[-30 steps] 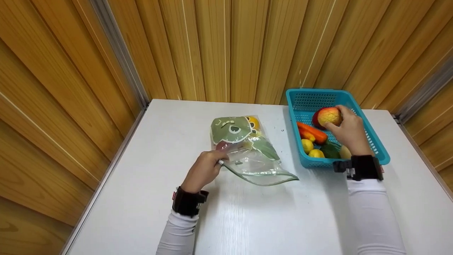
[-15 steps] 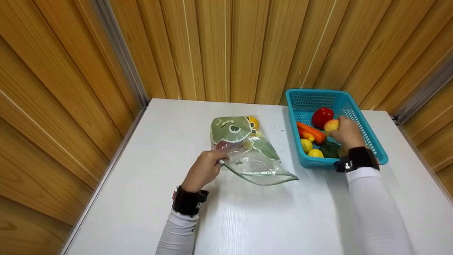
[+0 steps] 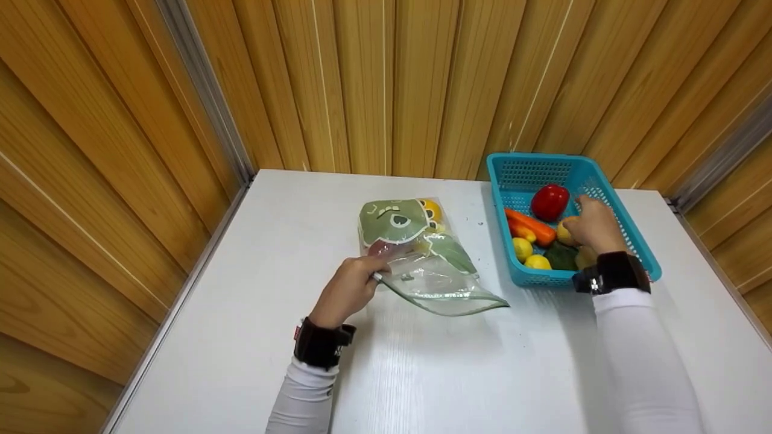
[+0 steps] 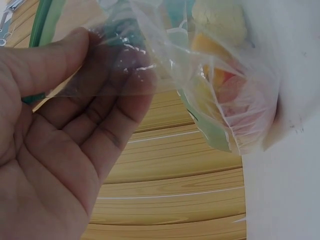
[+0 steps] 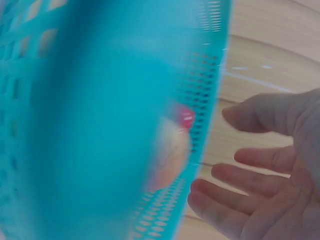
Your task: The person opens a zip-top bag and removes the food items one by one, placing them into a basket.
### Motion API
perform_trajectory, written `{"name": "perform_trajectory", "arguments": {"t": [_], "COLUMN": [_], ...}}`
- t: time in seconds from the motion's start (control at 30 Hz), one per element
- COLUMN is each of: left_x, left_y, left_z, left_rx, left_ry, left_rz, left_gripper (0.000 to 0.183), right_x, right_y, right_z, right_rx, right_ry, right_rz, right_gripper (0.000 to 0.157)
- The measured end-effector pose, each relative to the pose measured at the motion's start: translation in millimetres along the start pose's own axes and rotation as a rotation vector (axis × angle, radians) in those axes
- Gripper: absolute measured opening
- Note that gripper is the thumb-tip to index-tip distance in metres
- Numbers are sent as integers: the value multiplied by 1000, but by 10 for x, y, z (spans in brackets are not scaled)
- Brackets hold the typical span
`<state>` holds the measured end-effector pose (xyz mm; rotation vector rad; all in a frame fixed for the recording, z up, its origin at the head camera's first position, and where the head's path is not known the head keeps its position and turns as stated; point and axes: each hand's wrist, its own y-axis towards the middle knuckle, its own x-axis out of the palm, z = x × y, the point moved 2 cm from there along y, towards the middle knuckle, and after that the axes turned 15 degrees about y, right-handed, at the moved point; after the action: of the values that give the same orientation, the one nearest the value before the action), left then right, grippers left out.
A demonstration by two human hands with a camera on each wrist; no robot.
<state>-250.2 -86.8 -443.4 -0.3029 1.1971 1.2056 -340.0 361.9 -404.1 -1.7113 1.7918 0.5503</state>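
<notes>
My left hand (image 3: pixel 347 289) pinches the green-edged mouth of a clear zip bag (image 3: pixel 431 277) printed with green cartoon shapes. Thumb and fingers lie on either side of the film in the left wrist view, where a reddish and a yellow thing show inside the bag (image 4: pixel 250 100). Over the right part of a blue basket (image 3: pixel 491 205) is my right hand (image 3: pixel 596 228). A yellow-and-red round fruit (image 3: pixel 567 231) lies beside its fingertips, partly hidden. In the right wrist view the right hand (image 5: pixel 265 165) has spread fingers and holds nothing; the fruit (image 5: pixel 172 155) lies apart from it.
In the basket also lie a red pepper-like piece (image 3: pixel 549 202), an orange carrot (image 3: pixel 534 228), two small lemons (image 3: pixel 537 261) and a dark green piece (image 3: pixel 561 256). A white table (image 3: pixel 410 374) carries everything; wood-panelled walls (image 3: pixel 362 84) stand behind and beside it.
My right hand has carried the yellow-and-red fruit nearer within the basket, away from the red piece, and let it go. The left hand and the bag have stayed in place.
</notes>
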Motion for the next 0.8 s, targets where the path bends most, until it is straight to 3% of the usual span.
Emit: {"name": "perform_trajectory", "arguments": {"t": [0.13, 0.33, 0.57, 0.8], "left_x": [0, 1, 1, 12], "left_y": [-2, -10, -22, -24], "left_z": [0, 1, -4, -12], "left_rx": [-1, -2, 7, 5], "left_ry": [8, 7, 17, 22], "left_rz": [-3, -6, 20, 20], "left_gripper": [21, 21, 24, 22], "right_x": [14, 140, 402, 693], "right_y": [-180, -650, -1096, -1370], "right_z": [-273, -703, -935, -940], "right_rx": [-135, -415, -749, -866], "right_ry": [8, 75, 140, 309], "right_rz": [58, 156, 226, 204], "right_gripper": [57, 47, 46, 48]}}
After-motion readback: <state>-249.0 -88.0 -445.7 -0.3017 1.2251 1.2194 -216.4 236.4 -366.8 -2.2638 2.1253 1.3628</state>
